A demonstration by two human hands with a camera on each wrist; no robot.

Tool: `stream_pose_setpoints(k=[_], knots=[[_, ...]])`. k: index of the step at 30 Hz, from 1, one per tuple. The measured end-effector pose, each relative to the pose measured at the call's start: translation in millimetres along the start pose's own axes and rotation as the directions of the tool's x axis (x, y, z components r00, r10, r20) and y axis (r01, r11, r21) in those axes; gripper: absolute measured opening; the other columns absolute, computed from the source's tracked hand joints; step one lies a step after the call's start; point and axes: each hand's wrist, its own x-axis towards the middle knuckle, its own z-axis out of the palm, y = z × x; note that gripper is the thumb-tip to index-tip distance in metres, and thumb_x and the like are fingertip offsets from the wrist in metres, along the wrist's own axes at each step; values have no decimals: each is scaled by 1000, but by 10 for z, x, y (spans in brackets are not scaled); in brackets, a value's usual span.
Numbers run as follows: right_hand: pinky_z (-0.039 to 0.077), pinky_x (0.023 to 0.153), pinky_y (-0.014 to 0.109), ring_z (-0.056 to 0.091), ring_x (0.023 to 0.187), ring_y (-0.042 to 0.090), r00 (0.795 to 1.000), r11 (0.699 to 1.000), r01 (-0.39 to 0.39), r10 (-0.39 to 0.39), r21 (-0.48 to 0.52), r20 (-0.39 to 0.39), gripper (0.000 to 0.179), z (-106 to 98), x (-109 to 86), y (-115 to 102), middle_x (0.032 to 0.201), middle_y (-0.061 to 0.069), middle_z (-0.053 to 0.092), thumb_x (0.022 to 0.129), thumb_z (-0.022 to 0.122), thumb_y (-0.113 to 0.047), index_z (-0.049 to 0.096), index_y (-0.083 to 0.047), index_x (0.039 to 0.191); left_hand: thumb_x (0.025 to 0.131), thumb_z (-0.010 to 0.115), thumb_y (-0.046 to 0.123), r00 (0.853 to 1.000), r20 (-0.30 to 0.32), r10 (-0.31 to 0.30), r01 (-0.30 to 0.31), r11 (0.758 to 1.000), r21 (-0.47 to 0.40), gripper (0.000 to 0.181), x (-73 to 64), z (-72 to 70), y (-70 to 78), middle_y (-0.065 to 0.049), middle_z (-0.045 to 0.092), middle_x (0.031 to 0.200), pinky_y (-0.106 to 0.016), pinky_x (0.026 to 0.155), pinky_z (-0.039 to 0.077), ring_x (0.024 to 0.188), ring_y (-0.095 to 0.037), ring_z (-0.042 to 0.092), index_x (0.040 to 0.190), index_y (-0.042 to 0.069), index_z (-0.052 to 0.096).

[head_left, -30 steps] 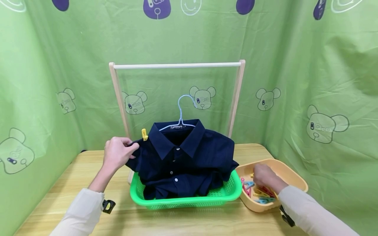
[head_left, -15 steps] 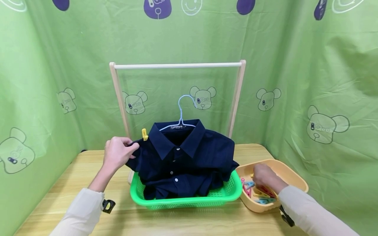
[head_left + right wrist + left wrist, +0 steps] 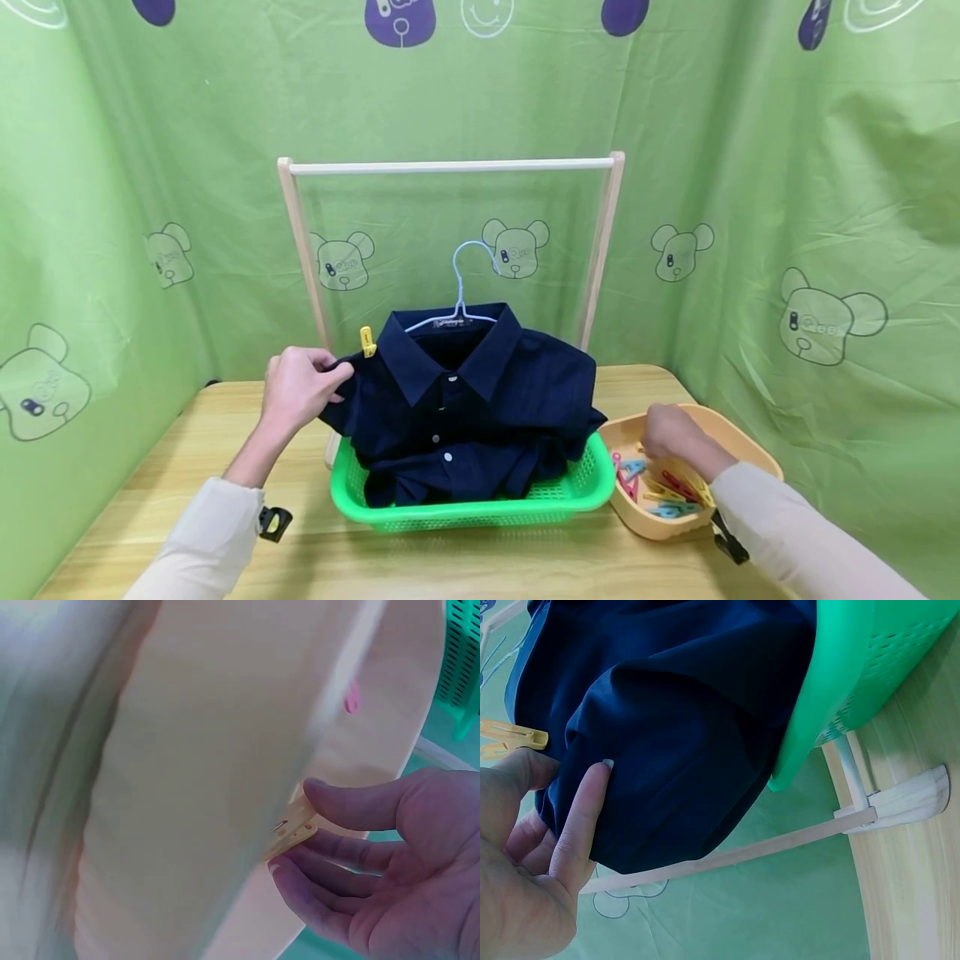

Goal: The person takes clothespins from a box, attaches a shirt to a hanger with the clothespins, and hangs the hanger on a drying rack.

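A dark navy collared shirt [image 3: 480, 408] sits bunched in a green basket [image 3: 472, 510], with a light blue wire hanger [image 3: 459, 287] inside its collar. My left hand [image 3: 300, 387] pinches the shirt's shoulder at the left between thumb and fingers. Beside that grip, a yellow clothespin [image 3: 514, 739] is clipped on the fabric. Over the orange bin [image 3: 738, 442] at the right, my right hand [image 3: 675, 437] is lowered. In the right wrist view its thumb and fingers pinch another yellow clothespin [image 3: 292, 831], partly hidden by the bin's wall.
Several coloured clothespins [image 3: 671, 496] lie in the bin, pink, blue, red and yellow. Behind the basket stands a wooden rack with a white bar [image 3: 450, 167]. All of it rests on a wooden table [image 3: 480, 558], enclosed by a green printed curtain [image 3: 697, 125].
My right hand has risen slightly within the bin, uncovering more of the clothespins beneath it. The left hand and the shirt have stayed in place.
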Motion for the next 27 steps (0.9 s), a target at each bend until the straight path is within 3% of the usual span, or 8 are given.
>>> stream_pose_setpoints(k=[6,13,20,27], knots=[[36,45,21,49,50,14,1000,1000,-4,4,13,0,17,-69,27,-4,61,5,52,76,63,-3,52,-7,63,85,66,24,1000,-2,2,-2,1000,1,21,5,2,11,0,72,59,-32,55,50,50,-8,69,69,15,76],[41,51,27,52,56,18,998,998,49,-48,27,-36,22,-202,-11,-98,64,6,54,78,74,-9,55,-3,69,84,66,24,1000,-11,1,-1,1000,1,21,6,-1,6,1,72,59,-32,55,50,50,-7,69,69,15,76],[47,57,31,58,66,22,1000,996,3,-5,92,17,16,-372,-27,-245,74,11,61,82,72,-9,64,5,84,84,66,24,1000,-8,-6,6,1000,-2,20,0,2,5,0,72,60,-32,55,51,50,-9,69,69,14,76],[45,59,30,56,66,22,999,998,17,-19,58,26,20,-527,-34,-324,74,9,61,85,72,-17,65,1,81,84,66,23,1000,-12,-1,1,1000,-2,20,2,2,9,0,72,60,-32,56,50,50,-8,69,69,14,76]])
